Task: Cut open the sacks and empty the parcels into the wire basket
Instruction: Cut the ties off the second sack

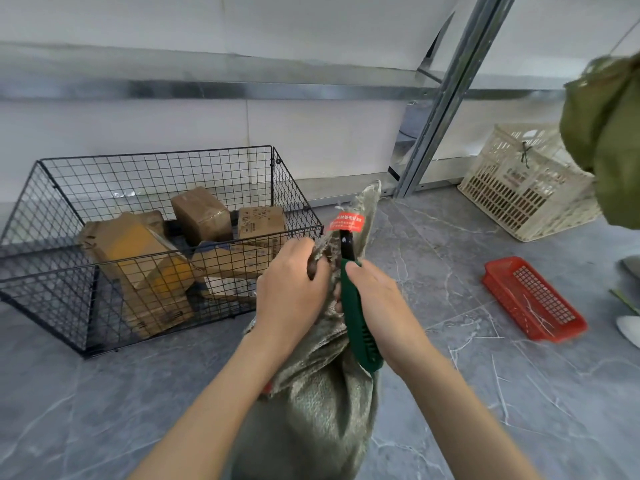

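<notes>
A grey-green woven sack (322,407) stands on the floor in front of me, its neck bunched and tied under a red tag (347,223). My left hand (291,289) grips the gathered neck. My right hand (377,299) holds a green-handled cutter (356,317), its dark blade end raised against the neck just below the tag. To the left, a black wire basket (294,188) holds several brown cardboard parcels (202,214).
A red plastic tray (533,297) lies on the grey floor at right. A cream crate (519,181) sits by the wall beyond it. An olive green sack (606,133) hangs at the upper right edge. A metal shelf post (446,98) rises behind.
</notes>
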The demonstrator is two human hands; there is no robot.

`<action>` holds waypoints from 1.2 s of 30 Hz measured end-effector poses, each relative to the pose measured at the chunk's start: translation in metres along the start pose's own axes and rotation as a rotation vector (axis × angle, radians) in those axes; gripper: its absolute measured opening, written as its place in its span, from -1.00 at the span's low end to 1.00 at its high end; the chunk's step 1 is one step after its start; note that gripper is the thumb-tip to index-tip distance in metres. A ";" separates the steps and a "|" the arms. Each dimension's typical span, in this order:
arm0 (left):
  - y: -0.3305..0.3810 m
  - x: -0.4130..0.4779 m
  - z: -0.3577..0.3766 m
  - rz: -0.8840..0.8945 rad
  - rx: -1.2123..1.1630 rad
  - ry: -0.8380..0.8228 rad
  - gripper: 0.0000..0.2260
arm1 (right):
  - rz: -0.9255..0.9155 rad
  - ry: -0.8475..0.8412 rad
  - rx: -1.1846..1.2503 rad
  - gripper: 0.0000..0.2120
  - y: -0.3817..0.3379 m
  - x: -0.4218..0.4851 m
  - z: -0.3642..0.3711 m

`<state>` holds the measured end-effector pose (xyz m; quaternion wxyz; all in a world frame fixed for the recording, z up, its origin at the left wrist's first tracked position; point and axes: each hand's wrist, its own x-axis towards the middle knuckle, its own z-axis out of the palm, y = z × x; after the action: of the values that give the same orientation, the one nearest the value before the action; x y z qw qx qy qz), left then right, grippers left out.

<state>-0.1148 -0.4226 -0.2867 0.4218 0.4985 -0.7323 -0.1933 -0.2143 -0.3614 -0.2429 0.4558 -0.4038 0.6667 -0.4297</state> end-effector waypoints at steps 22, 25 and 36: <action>0.057 0.110 -0.026 -0.091 -0.391 -0.655 -0.79 | -0.191 0.066 -0.047 -0.77 0.004 0.013 -0.011; 0.069 0.121 -0.030 -0.022 -0.250 -0.752 -0.85 | -0.181 0.086 -0.036 -0.72 0.003 0.015 -0.011; 0.074 0.130 -0.016 0.030 -0.064 -0.696 -0.94 | -0.209 0.195 -0.079 -0.80 0.015 0.025 -0.013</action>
<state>-0.1626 -0.5050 -0.1701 0.1648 0.3785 -0.8329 -0.3685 -0.2355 -0.3777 -0.2611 0.3254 -0.4448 0.6785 -0.4856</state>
